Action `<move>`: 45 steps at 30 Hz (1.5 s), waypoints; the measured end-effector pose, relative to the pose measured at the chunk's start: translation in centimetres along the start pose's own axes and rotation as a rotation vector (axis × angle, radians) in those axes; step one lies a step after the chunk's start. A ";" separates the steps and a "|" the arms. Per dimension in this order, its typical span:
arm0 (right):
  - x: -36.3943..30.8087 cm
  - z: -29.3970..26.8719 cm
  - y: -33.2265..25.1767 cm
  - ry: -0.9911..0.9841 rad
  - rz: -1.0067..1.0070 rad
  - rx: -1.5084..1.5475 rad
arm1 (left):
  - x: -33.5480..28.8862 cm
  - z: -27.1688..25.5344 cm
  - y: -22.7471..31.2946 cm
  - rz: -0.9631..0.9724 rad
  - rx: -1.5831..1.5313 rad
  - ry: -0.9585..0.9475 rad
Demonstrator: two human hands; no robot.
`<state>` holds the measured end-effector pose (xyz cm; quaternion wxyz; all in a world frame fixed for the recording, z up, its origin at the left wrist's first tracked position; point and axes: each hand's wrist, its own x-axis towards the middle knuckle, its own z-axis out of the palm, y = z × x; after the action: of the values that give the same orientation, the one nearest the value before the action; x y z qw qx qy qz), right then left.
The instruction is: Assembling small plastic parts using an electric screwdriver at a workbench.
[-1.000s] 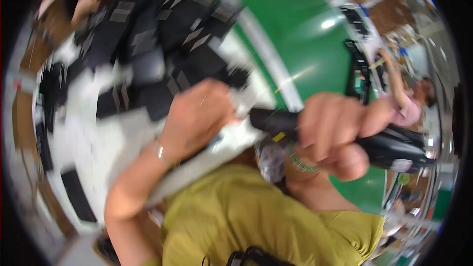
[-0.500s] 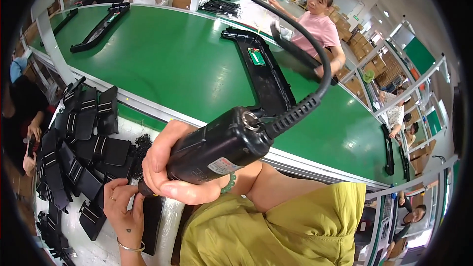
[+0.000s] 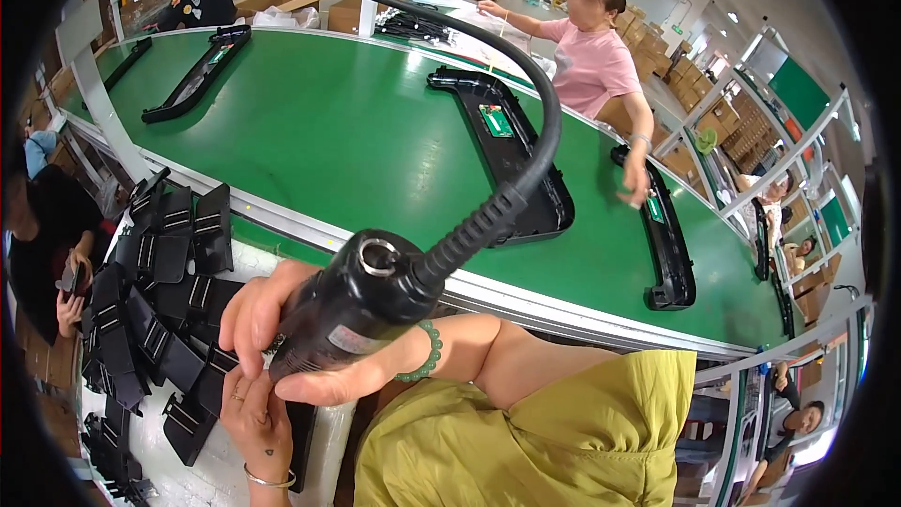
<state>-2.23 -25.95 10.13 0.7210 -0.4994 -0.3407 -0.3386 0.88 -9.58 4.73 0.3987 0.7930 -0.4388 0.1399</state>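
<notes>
My right hand (image 3: 347, 377) wraps round a black electric screwdriver (image 3: 352, 296), its thick cable rising from the back end. The tool slants down to the left, its tip hidden behind my fingers. Right at that lower end, my left hand (image 3: 251, 418) is closed, fingertips pinched together; what lies between them is hidden. Under the left hand, part of a flat black piece (image 3: 305, 432) shows on the white foam-like surface (image 3: 324, 441). Beside it on the left is a heap of black plastic parts with paired metal strips (image 3: 155, 258).
Beyond a metal rail runs a green conveyor belt (image 3: 328, 141). On it lie a long black housing with a green circuit board (image 3: 507, 160), another housing (image 3: 666, 244) and more at both ends. A person in pink (image 3: 596, 56) reaches over the far side; others sit around.
The screwdriver and my right hand have shifted left and down, and the cable has swung left. Across the belt, the person in pink has set a long black housing down and let go.
</notes>
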 end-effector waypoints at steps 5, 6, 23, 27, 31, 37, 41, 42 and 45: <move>-0.6 -0.1 -2.5 0.052 0.415 0.057 | -0.3 -0.4 0.5 -0.043 -0.011 -0.066; -0.8 0.1 -2.3 0.014 0.315 -0.094 | -0.5 -0.5 0.5 -0.071 -0.021 -0.077; -1.2 1.3 -0.5 0.019 0.295 -0.059 | -5.2 -4.1 0.0 -0.231 0.361 -0.094; -1.8 2.0 -0.9 0.058 0.406 0.053 | -6.3 -3.8 0.0 -0.300 0.438 -0.088; -2.3 2.0 -1.0 0.065 0.418 0.041 | -4.7 -4.9 1.2 -0.682 0.320 -0.574; -2.8 2.6 -1.3 0.042 0.532 0.070 | -8.0 -2.4 -2.3 -0.558 0.100 -0.268; -3.0 3.0 -1.5 0.023 0.515 0.057 | -7.9 -1.9 -1.6 -0.568 0.057 -0.162; -2.9 3.2 -1.2 0.016 0.539 0.077 | -8.0 -1.9 -1.2 -0.550 0.117 -0.103; -3.7 3.1 0.4 -0.053 0.317 -0.153 | -8.4 -1.9 -2.6 -0.620 0.105 -0.135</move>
<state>-4.35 -22.40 7.71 0.7159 -0.6091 -0.2500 -0.2324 -1.64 -2.44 -0.20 0.3508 0.9160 -0.1938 -0.0186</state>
